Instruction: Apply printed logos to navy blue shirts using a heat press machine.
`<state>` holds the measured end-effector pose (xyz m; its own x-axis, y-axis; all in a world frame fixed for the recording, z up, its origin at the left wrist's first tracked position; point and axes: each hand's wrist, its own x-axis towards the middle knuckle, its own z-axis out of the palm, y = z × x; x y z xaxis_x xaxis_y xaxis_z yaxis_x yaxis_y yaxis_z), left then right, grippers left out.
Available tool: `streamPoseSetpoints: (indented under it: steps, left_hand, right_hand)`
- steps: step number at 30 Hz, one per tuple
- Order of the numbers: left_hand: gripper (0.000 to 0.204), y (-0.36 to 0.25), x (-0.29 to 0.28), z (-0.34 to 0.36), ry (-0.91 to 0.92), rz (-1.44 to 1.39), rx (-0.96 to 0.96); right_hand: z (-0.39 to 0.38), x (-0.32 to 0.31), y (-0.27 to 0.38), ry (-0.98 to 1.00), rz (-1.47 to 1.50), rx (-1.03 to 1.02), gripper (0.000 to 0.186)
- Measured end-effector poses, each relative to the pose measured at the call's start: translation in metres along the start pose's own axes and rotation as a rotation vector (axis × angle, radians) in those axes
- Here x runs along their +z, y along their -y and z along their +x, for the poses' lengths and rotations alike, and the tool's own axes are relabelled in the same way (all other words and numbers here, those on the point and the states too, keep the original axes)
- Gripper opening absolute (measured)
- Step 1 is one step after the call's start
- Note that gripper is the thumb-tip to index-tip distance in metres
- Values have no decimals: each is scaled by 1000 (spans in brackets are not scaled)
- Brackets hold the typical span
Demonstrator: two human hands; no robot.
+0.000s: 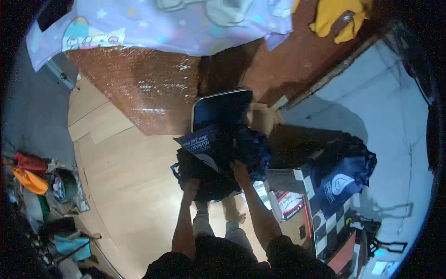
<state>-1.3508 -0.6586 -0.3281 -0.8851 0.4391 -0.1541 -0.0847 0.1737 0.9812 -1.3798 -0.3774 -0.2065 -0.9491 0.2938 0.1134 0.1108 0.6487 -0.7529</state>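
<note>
Nearest, the legs point(204, 226) and bare feet point(235, 216) stand on pale floor point(139, 186), just on the near side of the hands. The right hand point(239, 171) closes on the near side of a dark bag point(223, 160) with pale print. The left hand point(191, 187) touches its near-left edge, a little closer to the body; its fingers blur into the cloth, so I cannot tell how tightly they close. The bag spreads between and beyond both hands.

Right of the hands are a white-and-red box point(289, 203) and a checkered cabinet point(328, 230), with a second dark bag point(341, 181) by it, marked with a round white emblem. Well left of them lie an orange cloth point(30, 180), a red cloth point(31, 162) and a round tub point(66, 185).

Straight beyond the hands, a dark panel point(223, 109) with a pale rim rises at the bag's far side; whether it sits inside, I cannot tell. Farther still come a brown surface point(134, 93), a lilac sheet point(139, 28) and, to the right, a yellow cloth point(332, 16).
</note>
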Motion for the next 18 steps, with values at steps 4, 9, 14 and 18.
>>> streamPoseSetpoints:
  steps: [4,9,14,18]
  left_hand:
    - [34,-130,25,66,-121,-83,-109]
    - [36,-134,54,93,-169,774,802]
    - [44,-320,223,32,386,-335,-26]
    - [55,-354,305,-33,525,-114,20]
  right_hand:
    - [-20,-119,-3,-205,147,190,20]
    - [-69,-239,94,-235,644,323,16]
    - [-219,-381,57,-686,250,322,20]
    - [-330,-448,65,-889,-14,412,20]
